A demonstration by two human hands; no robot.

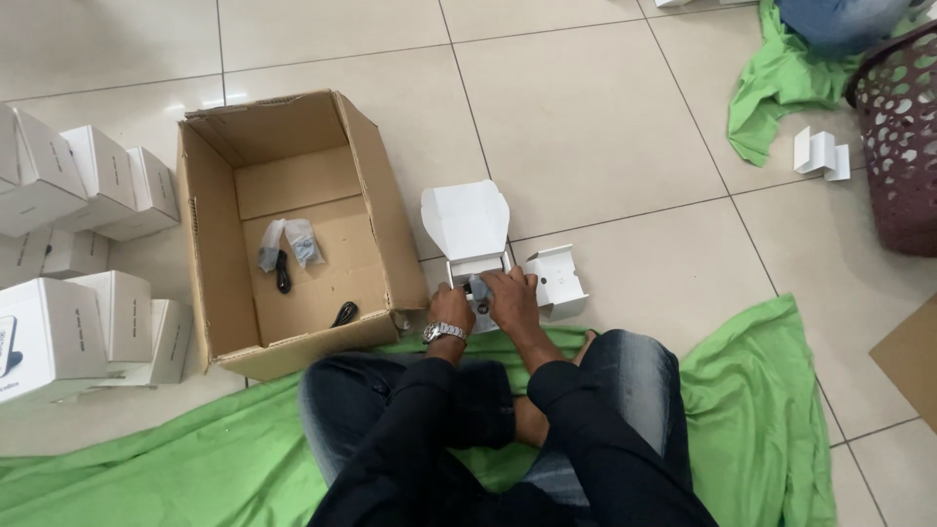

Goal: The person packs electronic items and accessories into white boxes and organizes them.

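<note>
On the tiled floor, in front of the seated person's crossed legs:
Hands: two. Left hand (450, 306), wearing a wristwatch (444, 332), and right hand (510, 296) meet over one small grey item (479, 287).
Grip: fingers of both hands closed on the grey item, held at the mouth of the open white box (470, 234).
Open white box: one, lid flap raised and tilted away from the person.
White insert tray (558, 278): one, just beside the right hand.
Cardboard carton (283, 229): one, open, left of the hands; holds two bagged items (290, 244) and one black cable (344, 313).
Closed white boxes (88, 263): about eight, stacked at the left edge.
Green cloths: two, one under the person (752, 410), one top right.
Basket (903, 137): one, right edge.
Open room: bare tiles beyond the white box and to the right.
</note>
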